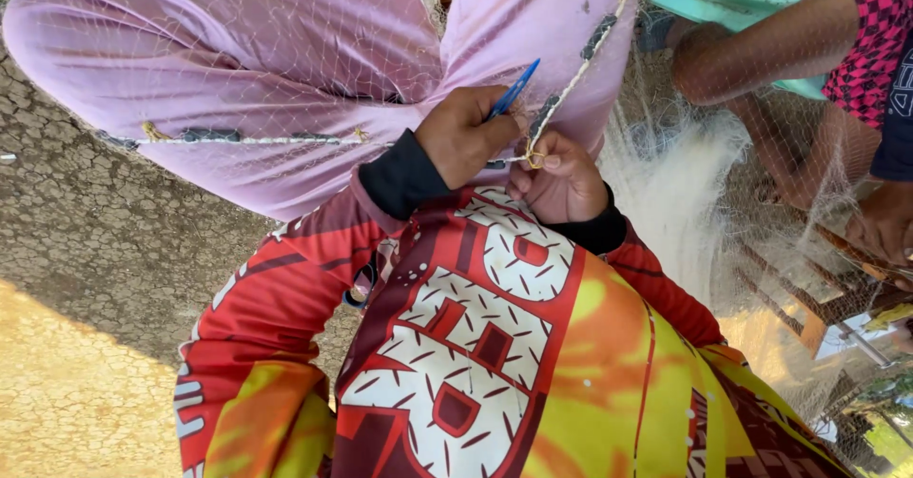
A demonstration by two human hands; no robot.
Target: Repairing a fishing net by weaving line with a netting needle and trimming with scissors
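Left grip: the left hand is closed on a blue netting needle, thumb and fingers clamped round its lower end so the tip points up and to the right, toward the rope.
Right grip: the right hand is closed, fingertips pinched together on a yellowish twine knot at the rope; likely pinched so the loop stays tight while the needle works beside it.
Hands, relation: touching or nearly touching, just above the chest, wrists in black cuffs.
Rope: a pale weighted line runs from the left across the lap to the knot, then climbs up and right; dark sinkers are threaded along it. It appears drawn taut over the knees, which would keep the working point steady.
Net: fine pale mesh lies draped over the pink trousers; more of it lies bunched at right.
Clothing: red, yellow and white patterned sleeves and shirt fill the near field.
Nearby: another person's arm at far right, under the same mesh, beside a teal plastic chair.
Ground: cracked dry earth at left.
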